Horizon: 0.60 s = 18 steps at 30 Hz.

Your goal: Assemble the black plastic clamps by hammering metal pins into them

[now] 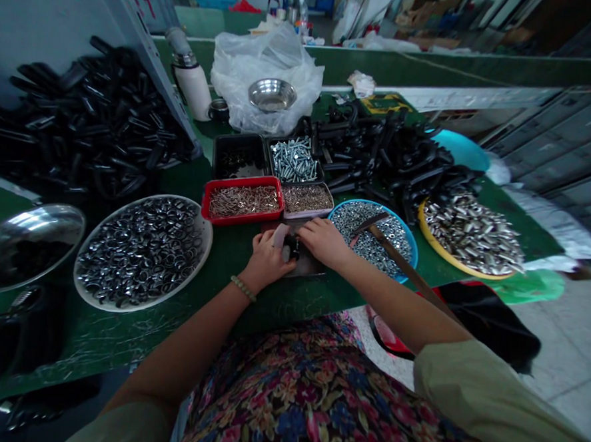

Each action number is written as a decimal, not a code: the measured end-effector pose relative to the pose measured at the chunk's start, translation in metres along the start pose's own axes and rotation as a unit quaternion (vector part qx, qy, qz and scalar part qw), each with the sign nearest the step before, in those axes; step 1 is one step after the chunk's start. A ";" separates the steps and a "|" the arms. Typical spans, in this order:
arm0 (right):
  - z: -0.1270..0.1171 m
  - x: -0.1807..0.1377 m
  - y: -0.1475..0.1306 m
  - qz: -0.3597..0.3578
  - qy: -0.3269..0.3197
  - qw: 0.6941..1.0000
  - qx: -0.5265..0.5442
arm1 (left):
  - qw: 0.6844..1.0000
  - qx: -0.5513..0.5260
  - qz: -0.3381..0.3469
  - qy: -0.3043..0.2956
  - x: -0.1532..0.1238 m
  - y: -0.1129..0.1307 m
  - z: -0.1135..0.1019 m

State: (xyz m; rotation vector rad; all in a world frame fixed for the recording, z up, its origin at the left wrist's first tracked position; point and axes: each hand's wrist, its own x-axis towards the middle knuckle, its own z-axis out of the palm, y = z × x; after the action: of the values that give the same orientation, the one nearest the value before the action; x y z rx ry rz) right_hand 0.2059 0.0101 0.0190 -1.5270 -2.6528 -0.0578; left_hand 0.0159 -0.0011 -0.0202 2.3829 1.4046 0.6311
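Note:
My left hand is closed round a small black part, with something pale wrapped about its finger or thumb. Close on the other side, my right hand has its fingers bent together at the part; what they pinch is hidden. Both hands are over a flat metal plate on the green table. Just beyond them stand a red tray of copper-coloured pins and a pale tray of tiny fasteners. A hammer lies across the blue basin of nuts, by my right forearm.
A white basin of shiny rings and a steel bowl lie left. At right are a yellow basin of metal sleeves and piled black parts. A bolt tray, flask and plastic bag stand behind.

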 end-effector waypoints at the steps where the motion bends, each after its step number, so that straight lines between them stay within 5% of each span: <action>1: -0.004 -0.010 0.008 0.036 0.006 0.999 -0.009 | 1.000 -0.002 -0.001 -0.002 0.000 0.001 -0.001; 5: -0.012 -0.065 0.058 0.307 -0.008 0.947 -0.089 | 1.000 -0.006 0.002 -0.010 0.001 0.003 -0.004; 7: -0.010 -0.088 0.078 0.361 -0.060 0.924 -0.108 | 1.000 -0.002 0.005 -0.008 0.002 0.003 -0.004; 10: -0.011 -0.101 0.078 0.363 -0.092 0.922 -0.097 | 1.000 0.000 -0.002 -0.004 0.002 0.003 -0.003; 13: -0.024 -0.089 0.045 0.366 -0.050 0.929 -0.026 | 1.000 -0.013 -0.005 -0.002 0.001 0.002 -0.002; 18: -0.053 -0.050 -0.014 0.205 -0.043 0.962 0.174 | 0.999 -0.033 -0.006 0.013 0.000 0.000 -0.001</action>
State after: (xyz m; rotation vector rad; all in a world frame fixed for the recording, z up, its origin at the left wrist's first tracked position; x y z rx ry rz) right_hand 0.2218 -0.0437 0.0670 -1.9340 -2.1848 0.4819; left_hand 0.0158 -0.0012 -0.0192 2.3209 1.3865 0.6978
